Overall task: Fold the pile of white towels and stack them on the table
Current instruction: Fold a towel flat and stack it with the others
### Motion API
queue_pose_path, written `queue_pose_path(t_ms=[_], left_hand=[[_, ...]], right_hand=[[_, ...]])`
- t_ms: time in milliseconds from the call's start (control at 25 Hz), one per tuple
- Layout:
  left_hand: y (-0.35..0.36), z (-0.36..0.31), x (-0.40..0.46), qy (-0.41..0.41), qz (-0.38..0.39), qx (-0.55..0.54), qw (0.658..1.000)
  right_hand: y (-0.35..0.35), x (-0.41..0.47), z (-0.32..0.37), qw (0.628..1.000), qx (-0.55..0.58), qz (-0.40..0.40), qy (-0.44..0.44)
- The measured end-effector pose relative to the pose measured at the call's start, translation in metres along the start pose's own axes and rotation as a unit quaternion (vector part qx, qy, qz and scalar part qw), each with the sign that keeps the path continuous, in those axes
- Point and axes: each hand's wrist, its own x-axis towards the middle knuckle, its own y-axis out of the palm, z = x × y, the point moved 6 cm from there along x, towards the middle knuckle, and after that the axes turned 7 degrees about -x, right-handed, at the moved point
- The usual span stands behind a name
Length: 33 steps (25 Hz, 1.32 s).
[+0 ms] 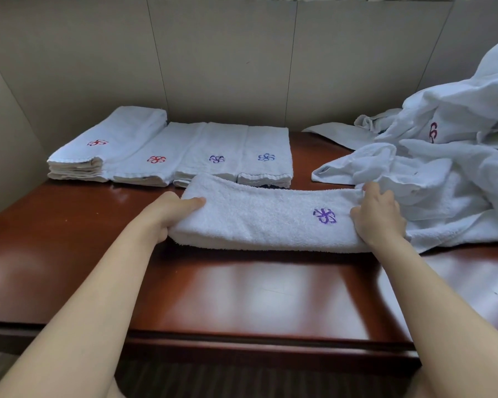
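Beige wall panels back a glossy reddish-brown table (pixel 242 288); along its far edge sit four stacks of folded towels (pixel 173 152), red emblems on the left two, blue-purple on the right two; an unfolded heap of white towels (pixel 454 156) spills over the right side. Between these lies our long folded towel (pixel 265 222), its long axis running left to right across us, purple emblem near the right end. We hold it at both ends: our left hand (pixel 173 214) curls round the left end, thumb laid on top; our right hand (pixel 378 214) grips the right end, fingers bent over the cloth. Neither hand is nearer; we judge the next fold brings one end across to the other.
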Motion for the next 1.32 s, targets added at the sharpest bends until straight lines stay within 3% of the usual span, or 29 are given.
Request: queue_pose_path(t_ms=[160, 280, 360, 600, 720, 800, 880, 960, 1080, 1200, 1320], left_hand=[[0.000, -0.007, -0.008, 0.010, 0.026, -0.012, 1.000], [0.000, -0.005, -0.011, 0.006, 0.037, -0.053, 0.998], [0.001, -0.004, -0.011, 0.005, 0.041, -0.083, 0.996], [0.010, -0.010, -0.016, 0.035, 0.032, -0.120, 0.992], [0.013, -0.015, -0.021, 0.063, 0.026, -0.102, 0.992], [0.009, -0.027, -0.024, 0.125, -0.005, -0.017, 0.992], [0.004, -0.052, -0.036, 0.217, -0.044, 0.112, 0.969], [0.001, -0.084, -0.054, 0.302, -0.071, 0.194, 0.931], [0.002, -0.133, -0.091, 0.396, -0.011, 0.219, 0.892], [-0.002, -0.174, -0.115, 0.431, 0.030, 0.257, 0.864], [-0.032, -0.213, -0.135, 0.444, -0.038, 0.263, 0.856]], right_hand=[[-0.018, -0.002, 0.019, 0.990, -0.005, -0.106, -0.097], [0.003, -0.013, 0.037, 0.980, 0.029, -0.016, -0.198], [0.022, -0.016, 0.035, 0.977, -0.036, 0.061, -0.201], [0.038, -0.004, 0.021, 0.976, -0.087, 0.108, -0.166], [0.029, -0.011, 0.025, 0.981, -0.087, 0.076, -0.153], [0.013, -0.016, 0.035, 0.984, -0.068, 0.011, -0.167], [-0.007, -0.028, 0.058, 0.970, 0.022, -0.065, -0.235], [-0.028, -0.042, 0.088, 0.936, 0.183, -0.065, -0.292], [-0.064, -0.059, 0.142, 0.882, 0.346, 0.048, -0.315], [-0.106, -0.063, 0.186, 0.788, 0.468, 0.138, -0.376], [-0.141, -0.053, 0.205, 0.780, 0.499, 0.159, -0.343]])
